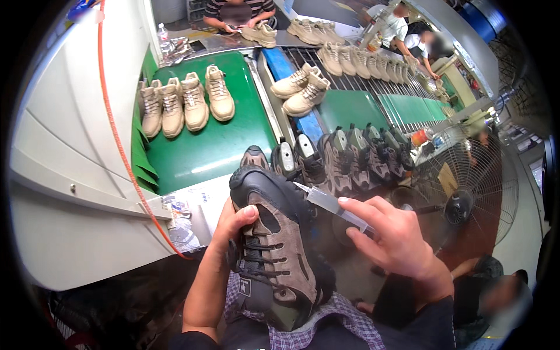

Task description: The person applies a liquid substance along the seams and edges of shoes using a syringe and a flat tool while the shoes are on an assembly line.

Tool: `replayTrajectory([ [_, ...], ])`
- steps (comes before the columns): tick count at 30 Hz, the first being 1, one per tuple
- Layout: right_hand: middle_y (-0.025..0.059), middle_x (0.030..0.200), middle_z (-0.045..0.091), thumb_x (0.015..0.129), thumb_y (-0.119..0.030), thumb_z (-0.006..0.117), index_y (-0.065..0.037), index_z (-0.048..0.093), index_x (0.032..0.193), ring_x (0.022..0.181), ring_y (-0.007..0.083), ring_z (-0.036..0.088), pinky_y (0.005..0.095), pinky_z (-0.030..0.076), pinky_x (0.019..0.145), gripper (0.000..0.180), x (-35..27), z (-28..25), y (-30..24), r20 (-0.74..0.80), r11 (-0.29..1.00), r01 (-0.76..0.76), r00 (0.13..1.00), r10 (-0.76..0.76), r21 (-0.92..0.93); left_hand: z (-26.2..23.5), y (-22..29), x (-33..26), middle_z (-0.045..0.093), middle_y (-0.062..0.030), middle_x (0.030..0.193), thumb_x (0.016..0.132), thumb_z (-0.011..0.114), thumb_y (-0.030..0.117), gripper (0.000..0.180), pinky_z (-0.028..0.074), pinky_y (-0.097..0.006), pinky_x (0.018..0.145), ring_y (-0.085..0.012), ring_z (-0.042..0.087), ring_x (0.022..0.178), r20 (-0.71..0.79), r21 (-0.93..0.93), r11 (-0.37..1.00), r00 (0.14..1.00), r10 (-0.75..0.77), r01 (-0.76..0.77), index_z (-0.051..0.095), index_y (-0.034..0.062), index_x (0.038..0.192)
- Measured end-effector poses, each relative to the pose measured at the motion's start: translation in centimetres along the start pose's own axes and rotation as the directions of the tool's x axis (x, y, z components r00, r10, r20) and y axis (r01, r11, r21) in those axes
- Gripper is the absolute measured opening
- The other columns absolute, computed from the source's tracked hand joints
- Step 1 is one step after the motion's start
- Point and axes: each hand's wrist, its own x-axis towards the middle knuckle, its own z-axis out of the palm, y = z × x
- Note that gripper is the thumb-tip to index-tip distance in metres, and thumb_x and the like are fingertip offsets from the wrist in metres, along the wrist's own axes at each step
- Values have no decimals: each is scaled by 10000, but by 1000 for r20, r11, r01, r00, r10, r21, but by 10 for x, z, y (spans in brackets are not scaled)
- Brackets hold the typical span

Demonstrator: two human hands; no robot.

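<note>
My left hand (228, 228) grips a brown and black lace-up shoe (274, 236), thumb on its upper near the toe. The shoe is held toe up above my lap, its laces facing me; the fingers behind it are hidden. In my right hand (399, 236) is a clear plastic syringe (329, 203), held between thumb and fingers. Its thin tip points left, at the black edge of the shoe's toe; whether it touches, I cannot tell. Just behind the held shoe, the toe of another brown shoe (255, 156) shows.
Several beige boots (195, 102) stand on a green board (221, 149). More beige boots (306, 90) line the roller conveyor. Brown and black shoes (356, 154) stand in a row nearer me. A caged fan (461, 201) is at right. An orange hose (111, 116) hangs at left. Other people sit around.
</note>
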Motion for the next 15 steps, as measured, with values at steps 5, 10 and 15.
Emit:
replayTrajectory([
  [5,21,844,618,796,-110,750,-157,640,1326,568,187,620,322,503,479,543,9,-10,-12,21,984,56,998,-53,-168,2,0,3,629,-67,1044,702,807,430,799,521,-292,820,-149,618,922,-21,64,998,1000,-18,19,513,-19,1294],
  [10,13,811,579,777,-100,749,-161,636,1324,593,167,621,306,496,483,561,19,-13,-20,40,962,104,995,-97,-254,4,5,5,619,-80,1068,705,804,413,802,513,-309,864,-166,614,956,-9,69,998,1000,7,-7,499,-21,1306],
  [15,15,793,553,781,-98,740,-152,625,1324,623,159,619,302,487,490,558,25,-13,-23,67,948,128,991,-113,-293,3,13,4,619,-93,1105,697,810,403,820,504,-323,908,-180,612,993,-9,94,995,1000,-22,23,494,-26,1321],
])
